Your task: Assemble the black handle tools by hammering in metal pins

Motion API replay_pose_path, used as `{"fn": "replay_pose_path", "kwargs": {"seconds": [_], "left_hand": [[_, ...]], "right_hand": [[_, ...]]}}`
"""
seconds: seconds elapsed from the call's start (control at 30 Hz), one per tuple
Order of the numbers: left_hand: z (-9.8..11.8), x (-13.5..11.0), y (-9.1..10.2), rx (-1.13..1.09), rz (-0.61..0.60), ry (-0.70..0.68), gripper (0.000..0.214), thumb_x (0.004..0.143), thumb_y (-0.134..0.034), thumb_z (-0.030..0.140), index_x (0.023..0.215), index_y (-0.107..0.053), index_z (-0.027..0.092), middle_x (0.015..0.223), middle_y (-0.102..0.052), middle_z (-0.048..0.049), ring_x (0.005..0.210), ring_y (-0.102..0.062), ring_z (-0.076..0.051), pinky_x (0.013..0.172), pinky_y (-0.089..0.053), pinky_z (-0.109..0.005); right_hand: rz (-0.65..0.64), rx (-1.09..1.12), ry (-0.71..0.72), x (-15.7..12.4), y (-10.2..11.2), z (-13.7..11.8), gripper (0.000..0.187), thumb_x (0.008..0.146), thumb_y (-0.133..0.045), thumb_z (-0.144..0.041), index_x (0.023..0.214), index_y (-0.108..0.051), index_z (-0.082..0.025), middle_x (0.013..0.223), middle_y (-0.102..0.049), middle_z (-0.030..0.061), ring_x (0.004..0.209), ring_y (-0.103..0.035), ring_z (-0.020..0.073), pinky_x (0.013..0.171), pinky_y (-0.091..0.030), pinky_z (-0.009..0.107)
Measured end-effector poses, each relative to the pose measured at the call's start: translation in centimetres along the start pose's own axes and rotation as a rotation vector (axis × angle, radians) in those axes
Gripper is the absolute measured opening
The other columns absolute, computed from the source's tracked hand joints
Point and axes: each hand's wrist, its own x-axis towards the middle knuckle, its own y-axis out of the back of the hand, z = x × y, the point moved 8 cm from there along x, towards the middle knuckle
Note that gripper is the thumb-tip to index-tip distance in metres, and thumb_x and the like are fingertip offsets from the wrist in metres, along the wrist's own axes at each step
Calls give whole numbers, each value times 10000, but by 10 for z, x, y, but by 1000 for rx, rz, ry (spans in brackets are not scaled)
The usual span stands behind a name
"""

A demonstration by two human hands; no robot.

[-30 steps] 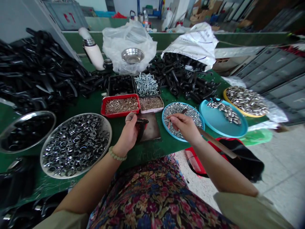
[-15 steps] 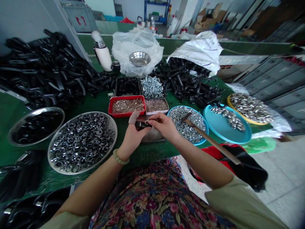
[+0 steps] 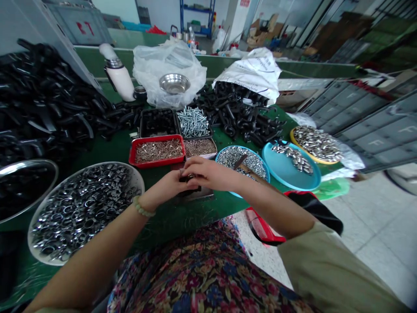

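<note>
Wht thermos (image 3: 121,81) nr plastic bag (image 3: 146,65) w/ steel bowl (image 3: 175,84), blue rack (image 3: 197,8) in bkgd.

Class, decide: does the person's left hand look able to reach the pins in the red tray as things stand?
Probably yes: the pins lie uncovered, close beyond the left hand, with nothing visible blocking the way, though that hand looks occupied.

Light is soft; the metal bowl (image 3: 174,83) glints, the wall (image 3: 161,16) behind it is bright, the tabletop (image 3: 177,217) before it dimmer, slightly blurred.

One red tray (image 3: 158,164), two blue trays (image 3: 282,170)
</note>
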Motion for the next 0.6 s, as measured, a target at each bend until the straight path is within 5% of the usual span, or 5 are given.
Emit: {"fn": "replay_pose_path", "kwargs": {"seconds": [0.07, 0.17, 0.3, 0.47, 0.6], "left_hand": [[3, 1, 3, -85, 22, 15, 305, 719, -697, 404, 916, -690, 171, 922, -712, -50, 877, -655, -235, 843, -504, -370], [5, -4, 19, -131, 188, 15, 345, 711, -705, 395, 979, -669, 181, 942, -710, -54, 882, -660, -228, 821, -509, -353], [29, -15, 34, 356, 240, -86, 262, 737, -687, 376, 947, -674, 220, 889, -701, -52, 855, -634, -242, 826, -478, -368], [59, -29, 47, 592, 303, -163, 90, 860, -502, 287, 838, -533, 206, 816, -601, -32, 756, -552, -194, 711, -429, -320], [54, -31, 49, 426, 343, -132, 146, 928, -402, 314, 842, -454, 208, 771, -518, -4, 686, -470, -153, 676, -396, -286]], "right_hand": [[45, -177, -104, 4, 23, 42, 275, 964, -466, -300, 1177, -607, -197, 1191, -565, 83, 1132, -507, 175, 973, -412, 327], [67, -618, -536, -7, 67, 143, 365, 994, -301, -186, 1191, -605, -138, 1236, -542, 143, 1166, -450, 215, 987, -355, 361], [-19, -686, -621, -18, 91, 223, 294, 877, -423, -59, 957, -697, -129, 1212, -585, 147, 1211, -387, 273, 997, -282, 409], [-40, -652, -568, -11, 100, 243, 237, 822, -460, -36, 865, -681, -110, 1106, -630, 155, 1170, -429, 257, 1006, -260, 412], [283, -541, -514, 0, 115, 206, 261, 922, -401, -172, 1096, -582, -100, 1235, -557, 185, 1168, -459, 263, 981, -332, 423]]}}
